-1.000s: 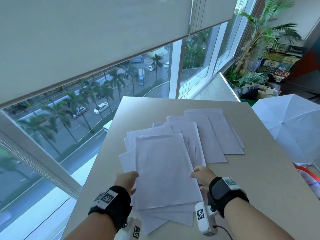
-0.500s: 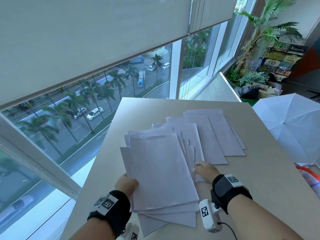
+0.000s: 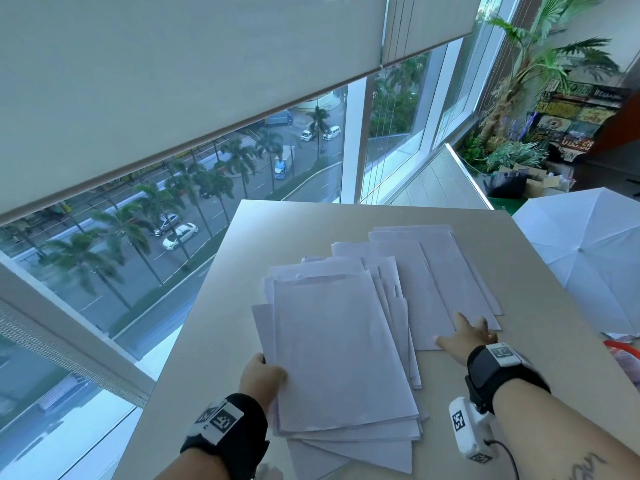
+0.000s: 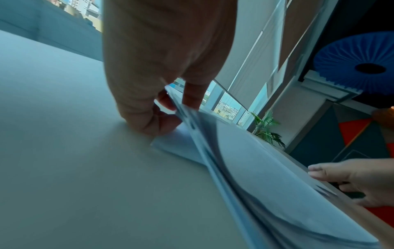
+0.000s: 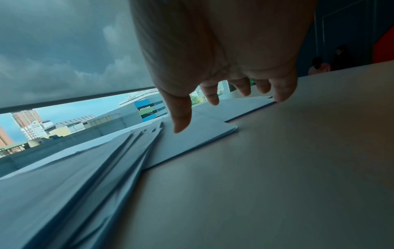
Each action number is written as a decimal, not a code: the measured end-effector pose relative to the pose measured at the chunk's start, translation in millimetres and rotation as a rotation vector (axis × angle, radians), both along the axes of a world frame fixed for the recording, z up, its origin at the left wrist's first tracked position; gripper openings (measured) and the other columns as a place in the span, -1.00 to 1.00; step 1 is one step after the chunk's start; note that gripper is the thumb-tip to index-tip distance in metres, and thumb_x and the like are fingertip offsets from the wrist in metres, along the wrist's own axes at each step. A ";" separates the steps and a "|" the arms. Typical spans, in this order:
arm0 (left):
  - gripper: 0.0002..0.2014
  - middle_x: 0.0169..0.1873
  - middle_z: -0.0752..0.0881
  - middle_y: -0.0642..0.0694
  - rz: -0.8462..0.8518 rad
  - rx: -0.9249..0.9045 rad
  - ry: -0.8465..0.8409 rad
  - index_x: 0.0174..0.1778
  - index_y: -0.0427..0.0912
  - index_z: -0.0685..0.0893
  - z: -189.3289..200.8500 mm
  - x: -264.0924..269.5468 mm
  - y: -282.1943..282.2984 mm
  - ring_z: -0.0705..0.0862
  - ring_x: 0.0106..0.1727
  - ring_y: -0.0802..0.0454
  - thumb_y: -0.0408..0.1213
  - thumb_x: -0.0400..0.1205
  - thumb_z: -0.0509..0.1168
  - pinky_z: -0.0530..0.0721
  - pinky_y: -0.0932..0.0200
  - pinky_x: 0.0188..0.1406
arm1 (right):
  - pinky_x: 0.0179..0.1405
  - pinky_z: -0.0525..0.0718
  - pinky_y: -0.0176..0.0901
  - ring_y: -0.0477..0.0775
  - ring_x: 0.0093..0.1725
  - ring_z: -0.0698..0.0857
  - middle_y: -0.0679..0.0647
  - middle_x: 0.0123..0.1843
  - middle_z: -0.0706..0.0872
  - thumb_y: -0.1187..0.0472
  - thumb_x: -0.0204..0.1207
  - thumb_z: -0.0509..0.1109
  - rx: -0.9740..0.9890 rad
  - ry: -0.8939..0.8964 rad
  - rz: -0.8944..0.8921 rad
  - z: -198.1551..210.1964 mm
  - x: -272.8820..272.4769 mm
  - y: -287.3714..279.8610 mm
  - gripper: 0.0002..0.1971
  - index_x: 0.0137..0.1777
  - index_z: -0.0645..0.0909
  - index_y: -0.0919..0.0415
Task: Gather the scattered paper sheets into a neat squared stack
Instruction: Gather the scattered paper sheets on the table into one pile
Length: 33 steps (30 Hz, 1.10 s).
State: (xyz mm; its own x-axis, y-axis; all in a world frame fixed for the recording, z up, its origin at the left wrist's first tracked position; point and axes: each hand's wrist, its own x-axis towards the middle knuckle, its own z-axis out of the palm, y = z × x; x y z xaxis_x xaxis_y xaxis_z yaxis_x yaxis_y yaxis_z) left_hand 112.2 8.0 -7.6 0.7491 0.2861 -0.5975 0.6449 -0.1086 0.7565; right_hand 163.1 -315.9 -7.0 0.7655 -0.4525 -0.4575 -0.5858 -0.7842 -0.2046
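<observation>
a person is standing at a pale table [image 3: 554, 358] beside a tall window [image 3: 214, 188], looking down at loose white paper. on the left, the left hand [image 3: 261, 377] is gripping the left edge of the gathered pile [image 3: 341, 358], thumb on top and fingers curled beneath; the left wrist view is showing that edge lifting off the table while the bottom sheets are lying flat. this pile is sitting near the table's front edge, its sheets fanning out unevenly at the bottom and right side. moving right, two or three outlying sheets [image 3: 440, 271] are lying further back, overlapping each other and tucking partly under the pile. the right hand [image 3: 465, 336] is pressing flat on their near corner with fingers spread and straight, holding nothing. judging from this, most sheets are already collected, but the outlying ones are waiting to be drawn in, and the whole pile is needing its edges tapped square. far right, a white umbrella [image 3: 588, 258] is lying open beyond the table, with potted plants [image 3: 519, 81] behind. square coded markers are showing on both wristbands; the signs by the plants are too blurred to read.
</observation>
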 end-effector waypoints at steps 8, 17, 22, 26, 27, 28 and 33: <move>-0.76 0.08 0.62 -0.25 -0.193 0.464 0.042 -0.12 -0.15 0.57 -7.3 24.5 -9.3 0.57 0.14 -0.26 -0.24 0.30 0.24 0.47 0.01 0.23 | 0.57 0.24 0.16 0.37 0.63 0.06 0.32 0.66 -0.09 -0.19 0.39 0.35 -0.076 0.126 0.131 -18.4 17.9 -2.3 -0.09 0.62 -0.03 0.11; -0.75 0.05 0.63 -0.27 -0.187 0.371 0.010 -0.11 -0.18 0.60 -20.0 52.2 -30.4 0.65 -0.07 -0.25 -0.32 0.30 0.25 0.69 -0.02 0.01 | 0.49 0.37 0.14 0.36 0.54 0.25 0.24 0.60 0.12 -0.13 0.47 0.26 -0.044 0.123 0.126 -10.0 24.5 -4.6 -0.29 0.58 0.14 0.07; -0.82 -0.12 0.72 -0.28 -0.182 0.290 -0.005 -0.15 -0.32 0.61 -21.8 67.7 -34.4 0.69 -0.07 -0.24 -0.47 0.35 0.22 0.71 -0.01 -0.06 | 0.40 0.46 0.10 0.38 0.43 0.40 0.29 0.53 0.22 -0.10 0.49 0.26 0.021 0.065 0.015 -3.3 49.6 -24.1 -0.36 0.53 0.29 0.13; -0.91 -0.23 0.69 -0.26 -0.156 0.261 0.003 -0.33 -0.28 0.56 -25.6 72.9 -35.4 0.69 -0.09 -0.25 -0.53 0.35 0.23 0.68 -0.05 -0.03 | 0.30 0.43 0.02 0.41 0.43 0.41 0.38 0.54 0.23 -0.06 0.30 0.43 0.058 0.006 -0.205 -5.4 70.4 -49.2 -0.16 0.54 0.24 0.24; -0.90 -0.26 0.68 -0.24 -0.144 0.252 0.009 -0.34 -0.27 0.55 -25.4 73.2 -36.1 0.69 -0.10 -0.25 -0.54 0.36 0.23 0.68 -0.03 -0.06 | 0.25 0.44 0.02 0.42 0.41 0.43 0.40 0.52 0.26 -0.05 0.24 0.47 0.078 -0.017 -0.269 -6.2 74.7 -56.5 -0.11 0.53 0.24 0.28; -0.90 -0.28 0.67 -0.23 -0.130 0.243 0.009 -0.34 -0.26 0.55 -26.4 74.0 -37.1 0.68 -0.12 -0.25 -0.54 0.37 0.22 0.67 -0.02 -0.09 | 0.26 0.45 0.05 0.43 0.41 0.43 0.41 0.51 0.28 -0.02 0.24 0.50 0.089 -0.015 -0.325 -6.9 79.2 -64.6 -0.11 0.53 0.23 0.32; -0.82 -0.43 0.54 -0.14 -0.056 0.232 -0.024 -0.44 -0.21 0.43 -25.2 80.5 -45.6 0.51 -0.34 -0.12 -0.56 0.39 0.15 0.44 0.17 -0.42 | 0.08 0.53 0.00 0.32 0.11 0.60 0.41 0.26 0.59 0.11 0.40 0.47 0.193 -0.047 -0.381 -13.2 103.1 -94.7 -0.33 0.41 0.39 0.51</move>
